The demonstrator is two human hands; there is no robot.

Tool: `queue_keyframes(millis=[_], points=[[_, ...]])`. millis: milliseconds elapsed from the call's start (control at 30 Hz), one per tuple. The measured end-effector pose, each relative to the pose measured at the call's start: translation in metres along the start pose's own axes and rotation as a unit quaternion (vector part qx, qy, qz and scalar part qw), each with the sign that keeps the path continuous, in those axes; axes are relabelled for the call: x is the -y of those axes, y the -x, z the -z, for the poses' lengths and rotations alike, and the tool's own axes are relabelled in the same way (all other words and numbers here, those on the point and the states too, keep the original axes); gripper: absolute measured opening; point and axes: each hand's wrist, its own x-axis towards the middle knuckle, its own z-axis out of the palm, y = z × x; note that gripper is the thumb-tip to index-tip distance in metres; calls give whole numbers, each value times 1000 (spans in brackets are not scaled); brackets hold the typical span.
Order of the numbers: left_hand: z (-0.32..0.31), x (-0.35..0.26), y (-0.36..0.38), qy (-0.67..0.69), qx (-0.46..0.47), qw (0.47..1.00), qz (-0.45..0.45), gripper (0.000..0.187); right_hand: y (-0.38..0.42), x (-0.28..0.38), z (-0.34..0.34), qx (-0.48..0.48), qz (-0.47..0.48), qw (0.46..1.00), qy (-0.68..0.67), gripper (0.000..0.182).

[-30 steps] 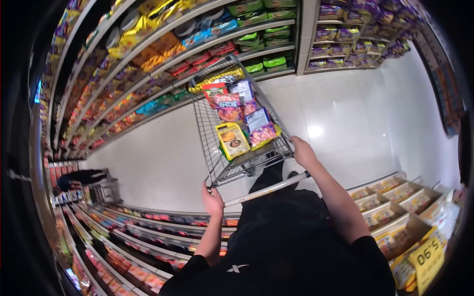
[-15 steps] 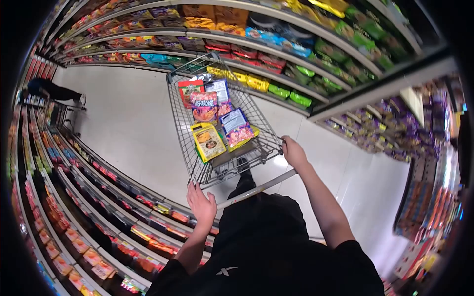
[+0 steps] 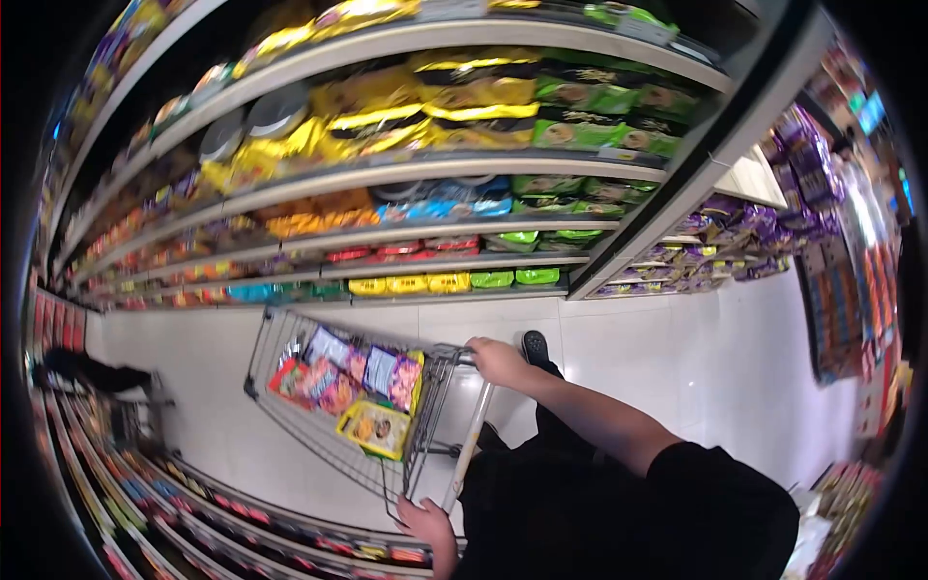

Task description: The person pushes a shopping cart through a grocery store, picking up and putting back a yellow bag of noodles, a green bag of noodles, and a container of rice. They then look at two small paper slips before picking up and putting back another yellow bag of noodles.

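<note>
A wire shopping cart stands in front of me, angled to the left. My right hand is closed around the corner of its frame, at the far end of the handlebar. At the near end, my left hand rests against the frame, fingers stretched out and thumb apart. Inside the basket lie several food packets: a yellow packet, a purple-pink packet, a pink packet, a red packet and a pale-backed packet.
Tall shelves of bagged goods run along the far side of the aisle. Low shelves line the near side. A person in dark clothes is beside another cart at the left. Purple packets hang at the right.
My view has turned toward the far shelves, which fill more of the picture. The cart and both hands appear lower and the cart points more to the left. The right hand keeps its hold.
</note>
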Motion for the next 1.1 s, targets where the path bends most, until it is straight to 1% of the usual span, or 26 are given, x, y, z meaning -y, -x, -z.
queue_keyframes(millis=[67,133,200,233,267,300,333,367,400,433,467,500,533,567,600,633,667,733,800,833,867,900,933,1000,1067,1100], points=[[-8,-10,-7,10,-28,999,18,63,-33,-14,-8,32,72,997,-13,19],[-2,-41,-17,31,-55,998,25,62,-54,-14,-9,47,80,996,8,23],[4,-60,-32,3,-98,992,-79,69,-67,-8,11,65,87,994,-13,26],[4,-81,-43,27,-89,995,-47,70,-67,-6,21,76,99,992,-33,27],[-18,-80,-58,90,-152,979,-102,65,-69,-7,32,114,87,989,-36,28],[-9,-112,-64,153,-118,977,-89,58,-71,-13,45,152,74,985,-36,29],[-2,-146,-70,217,-82,970,-75,52,-73,-24,60,143,77,986,-38,29],[-2,-167,-81,220,-86,968,-83,52,-75,-37,75,202,122,972,-12,31],[-4,-183,-96,186,-54,975,-105,49,-83,-47,95,260,164,951,15,33],[-9,-194,-107,151,-21,980,-125,48,-90,-59,114,254,165,953,17,33],[-16,-203,-116,151,-22,980,-129,48,-93,-59,148,255,220,940,-47,33],[-27,-207,-128,91,-34,991,-94,48,-96,-57,180,254,273,921,-113,32],[-37,-206,-137,28,-46,997,-57,49,-103,-56,208,210,294,921,-143,31],[-45,-202,-149,13,-46,997,-53,51,-110,-51,243,169,313,919,-173,30],[-44,-198,-154,7,-42,998,-50,51,-106,-10,324,250,171,941,-154,29],[-43,-202,-160,-29,-20,999,-23,51,-112,-13,346,182,207,944,-182,30],[-39,-210,-166,-63,0,998,4,51,-111,-3,385,131,203,947,-213,30],[-29,-216,-176,-27,-13,1000,-1,50,-105,15,451,51,188,926,-323,28],[-23,-222,-190,3,-70,997,-22,50,-96,32,503,-40,191,919,-344,24],[-21,-224,-199,9,-72,997,-18,50,-92,41,519,-111,193,921,-319,21],[-21,-227,-208,21,-89,995,-49,50,-93,43,527,-200,236,913,-265,19],[-21,-229,-217,32,-108,991,-78,50,-93,51,535,-217,216,908,-286,19],[-23,-229,-226,38,-111,991,-67,50,-92,62,542,-230,196,902,-308,19],[-23,-231,-237,33,56,997,-48,50,-95,85,550,-216,215,898,-318,18],[-14,-247,-229,-9,63,998,-27,49,-103,111,555,-223,238,896,-301,17],[-11,-257,-228,-55,70,996,-18,48,-108,126,560,-269,254,904,-212,17]])
